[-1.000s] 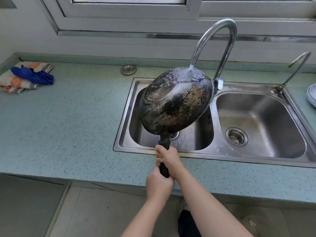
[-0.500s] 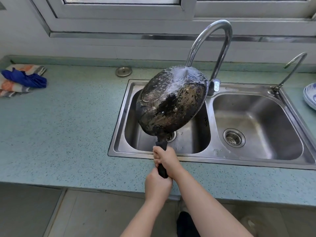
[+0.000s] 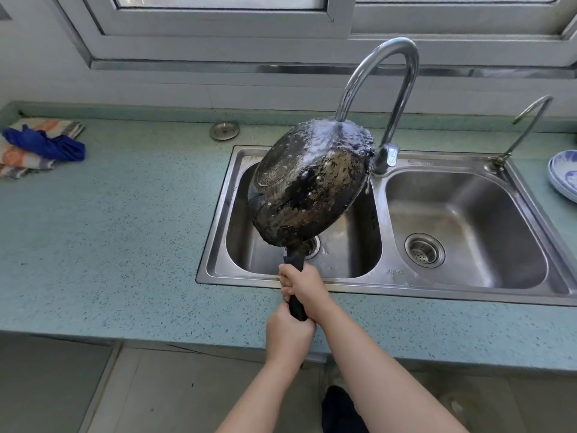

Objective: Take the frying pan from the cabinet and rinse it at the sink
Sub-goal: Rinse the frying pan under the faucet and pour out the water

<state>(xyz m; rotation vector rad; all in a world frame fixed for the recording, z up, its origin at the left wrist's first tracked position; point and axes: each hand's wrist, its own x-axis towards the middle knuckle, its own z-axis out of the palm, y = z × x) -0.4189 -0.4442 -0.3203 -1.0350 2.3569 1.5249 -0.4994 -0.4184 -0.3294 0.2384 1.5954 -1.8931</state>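
Two: left grip (image 3: 288, 335) and right grip (image 3: 304, 287) clamp the handle (image 3: 293, 261); frying pan (image 3: 312, 195) just beyond.

A speckled blue-green countertop (image 3: 125, 245) is seen below a grey window frame (image 3: 337, 14). At its far left a blue cloth (image 3: 46, 145) is laid on top of a striped orange and grey cloth (image 3: 18, 160), both crumpled. A round metal cap (image 3: 224, 130) is set flat in the countertop near the back wall. At the right a thin curved tap (image 3: 524, 132) is mounted, and just beyond it blue-and-white plates (image 3: 565, 176) are stacked, cut off by the edge of view. Grey floor tiles (image 3: 156, 385) are seen below.
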